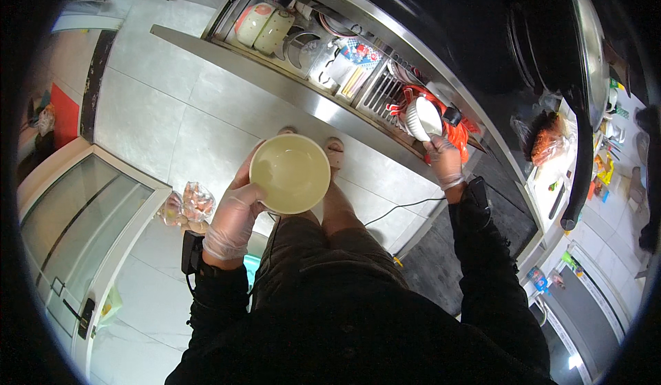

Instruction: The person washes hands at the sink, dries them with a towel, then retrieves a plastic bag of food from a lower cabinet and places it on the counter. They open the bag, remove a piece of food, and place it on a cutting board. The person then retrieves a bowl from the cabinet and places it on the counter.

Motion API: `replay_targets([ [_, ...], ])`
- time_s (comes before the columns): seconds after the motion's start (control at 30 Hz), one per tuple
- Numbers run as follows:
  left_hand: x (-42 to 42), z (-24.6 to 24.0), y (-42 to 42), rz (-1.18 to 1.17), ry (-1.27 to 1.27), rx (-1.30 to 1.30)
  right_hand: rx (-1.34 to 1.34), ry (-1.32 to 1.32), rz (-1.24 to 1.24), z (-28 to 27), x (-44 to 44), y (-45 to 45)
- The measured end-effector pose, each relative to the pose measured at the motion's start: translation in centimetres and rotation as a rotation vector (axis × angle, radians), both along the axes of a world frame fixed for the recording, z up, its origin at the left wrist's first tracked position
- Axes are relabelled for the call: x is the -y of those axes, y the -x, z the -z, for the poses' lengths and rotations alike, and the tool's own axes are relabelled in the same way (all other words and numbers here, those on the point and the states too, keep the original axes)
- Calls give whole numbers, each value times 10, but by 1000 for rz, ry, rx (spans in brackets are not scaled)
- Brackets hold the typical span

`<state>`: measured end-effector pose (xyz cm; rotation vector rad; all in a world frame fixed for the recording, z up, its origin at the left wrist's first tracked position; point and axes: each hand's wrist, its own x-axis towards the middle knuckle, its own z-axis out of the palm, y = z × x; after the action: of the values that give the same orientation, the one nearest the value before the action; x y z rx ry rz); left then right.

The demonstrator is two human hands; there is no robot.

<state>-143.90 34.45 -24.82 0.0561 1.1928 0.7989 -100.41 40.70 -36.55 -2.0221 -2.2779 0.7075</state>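
A cream-coloured bowl (pixel 290 174) faces up in front of my legs, and my left hand (pixel 234 221), in a clear plastic glove, grips its left rim. Its inside shows nothing in it. At the right end of an open metal drawer (pixel 320 103), my gloved right hand (pixel 445 162) holds a white ribbed bowl (pixel 422 116) by its near edge. That bowl is tilted, above a metal rack (pixel 381 96) and red items (pixel 457 142). My right fingertips are partly hidden by the hand itself.
Two patterned bowls (pixel 263 28) stand at the drawer's left end. A black-handled pan (pixel 573 194) juts over the counter on the right. Bagged food (pixel 199 202) lies on the floor by a glass-panelled door (pixel 93 220). A black cable (pixel 403 207) crosses the tiles.
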Motion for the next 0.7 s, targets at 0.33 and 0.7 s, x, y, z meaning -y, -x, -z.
replay_targets([
  [0.33, 5, 1, -11, 25, -42, 13, 253, 67, 92, 26, 0, -5],
  [0.7, 8, -1, -20, -13, -63, 103, 197, 80, 86, 52, -10, -10],
])
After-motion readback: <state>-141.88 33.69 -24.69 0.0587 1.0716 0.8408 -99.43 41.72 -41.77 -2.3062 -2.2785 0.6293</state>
